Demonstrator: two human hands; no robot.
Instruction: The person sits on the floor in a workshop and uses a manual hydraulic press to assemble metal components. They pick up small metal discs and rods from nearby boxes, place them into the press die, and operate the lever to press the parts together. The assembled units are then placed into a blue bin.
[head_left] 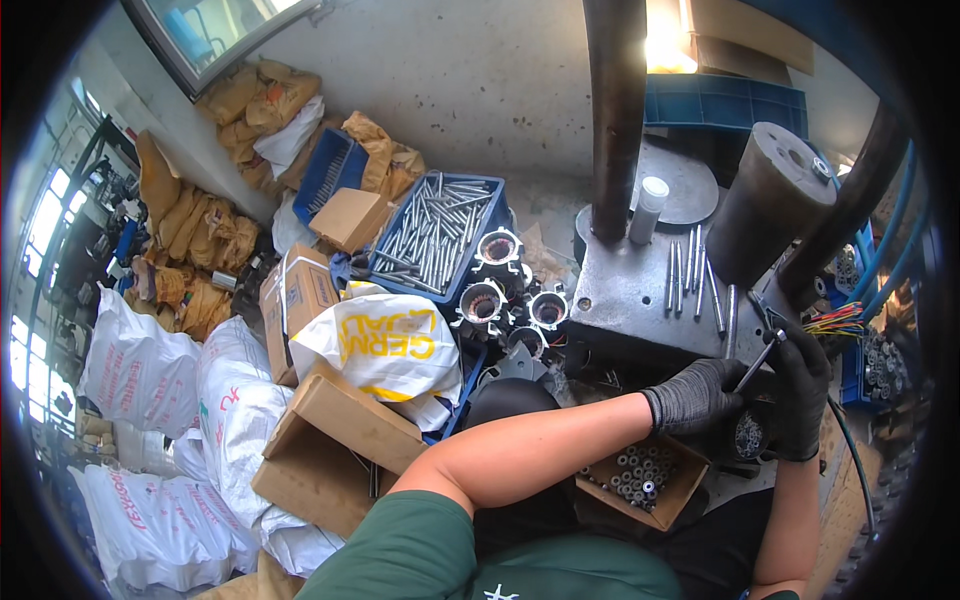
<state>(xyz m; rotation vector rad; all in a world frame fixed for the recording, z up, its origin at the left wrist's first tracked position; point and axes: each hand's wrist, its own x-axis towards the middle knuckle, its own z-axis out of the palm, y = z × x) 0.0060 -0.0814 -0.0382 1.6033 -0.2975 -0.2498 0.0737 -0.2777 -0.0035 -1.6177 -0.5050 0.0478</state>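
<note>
Both my hands wear dark grey knit gloves, in front of the steel press plate (640, 310). A slim metal shaft (757, 366) slants between them. My left hand (697, 394) is closed around its lower end. At the upper end, the fingers of my right hand (800, 385) pinch the shaft; whether a small part is there too, I cannot make out. Several loose shafts (690, 270) lie on the plate, and one thicker rod (731, 320) lies at its front edge. Beneath my hands sits a cardboard box (665, 512) of small ring-shaped metal parts (645, 472).
A heavy steel cylinder (765, 210), a white-capped bottle (650, 208) and a thick column (615, 120) stand on the press. Left of it are motor stators (482, 302) and a blue crate (497, 222) of shafts. Coloured wires (835, 319) are at right. White sacks (150, 370) fill the left.
</note>
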